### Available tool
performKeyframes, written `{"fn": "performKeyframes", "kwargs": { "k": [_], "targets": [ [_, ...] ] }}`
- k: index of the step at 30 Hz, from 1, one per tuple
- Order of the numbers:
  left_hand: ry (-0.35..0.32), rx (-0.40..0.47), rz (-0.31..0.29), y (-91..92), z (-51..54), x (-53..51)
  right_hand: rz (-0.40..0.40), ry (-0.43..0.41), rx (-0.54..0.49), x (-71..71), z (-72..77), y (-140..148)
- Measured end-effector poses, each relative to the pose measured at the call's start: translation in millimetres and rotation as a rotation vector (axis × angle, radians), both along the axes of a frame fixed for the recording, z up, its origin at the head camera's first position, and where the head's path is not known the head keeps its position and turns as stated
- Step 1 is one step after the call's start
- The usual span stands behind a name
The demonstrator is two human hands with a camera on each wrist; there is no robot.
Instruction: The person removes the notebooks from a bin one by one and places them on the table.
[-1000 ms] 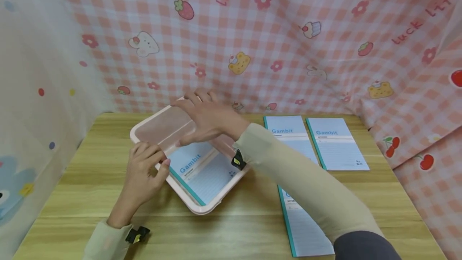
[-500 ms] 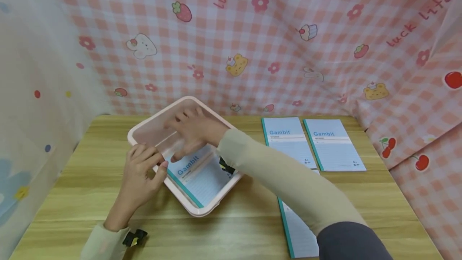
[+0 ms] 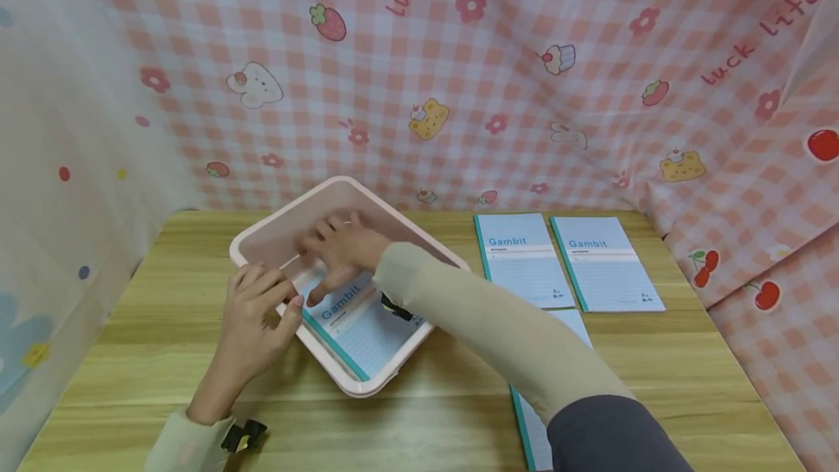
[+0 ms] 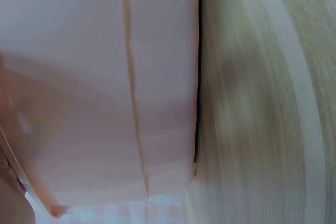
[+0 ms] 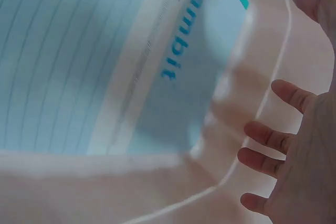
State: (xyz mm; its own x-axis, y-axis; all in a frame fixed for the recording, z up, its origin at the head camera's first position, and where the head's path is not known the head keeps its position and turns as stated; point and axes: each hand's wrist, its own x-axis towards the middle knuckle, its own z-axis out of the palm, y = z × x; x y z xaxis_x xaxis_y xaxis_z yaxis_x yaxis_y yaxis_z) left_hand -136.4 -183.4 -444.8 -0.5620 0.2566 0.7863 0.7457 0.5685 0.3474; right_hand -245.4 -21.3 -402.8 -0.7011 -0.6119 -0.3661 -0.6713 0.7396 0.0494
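Note:
A pale pink plastic bin (image 3: 359, 387) stands at an angle on the table. Inside it lies a light blue Gambit notebook (image 3: 367, 344) with a green spine. My left hand (image 3: 258, 312) grips the bin's near left rim, fingers bent over the edge. The left wrist view is mostly the bin's outer wall (image 4: 79, 129). My right hand (image 3: 341, 250) reaches into the bin with fingers spread and holds nothing. In the right wrist view its fingertips are near the bin's inner wall, beside the notebook (image 5: 63, 66); whether they touch the wall I cannot tell.
To the right on the wooden table (image 3: 452, 414) lie two Gambit notebooks side by side, one (image 3: 524, 272) left of the other (image 3: 609, 268). A third (image 3: 534, 428) lies nearer, partly hidden by my right sleeve. A checked cloth (image 3: 393, 57) hangs behind.
My right hand has moved from above the bin's far rim down and toward me, into the bin. My left hand keeps its place on the rim. The notebooks have not moved.

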Motion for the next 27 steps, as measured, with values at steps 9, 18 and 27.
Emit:
{"fn": "performKeyframes", "kwargs": {
  "k": [9,18,27],
  "targets": [
    [-0.003,0.002,0.002,0.3,-0.3,-0.2,0.029,-0.020,0.057,6.4,-12.0,-8.3],
    [-0.010,0.003,0.009,-1.1,-1.4,-1.3,0.020,-0.088,0.041,7.7,-25.7,-6.9],
    [-0.001,0.003,0.002,-0.7,-0.1,-0.9,0.087,-0.095,0.009,9.0,-27.0,-6.0]
  ]
}}
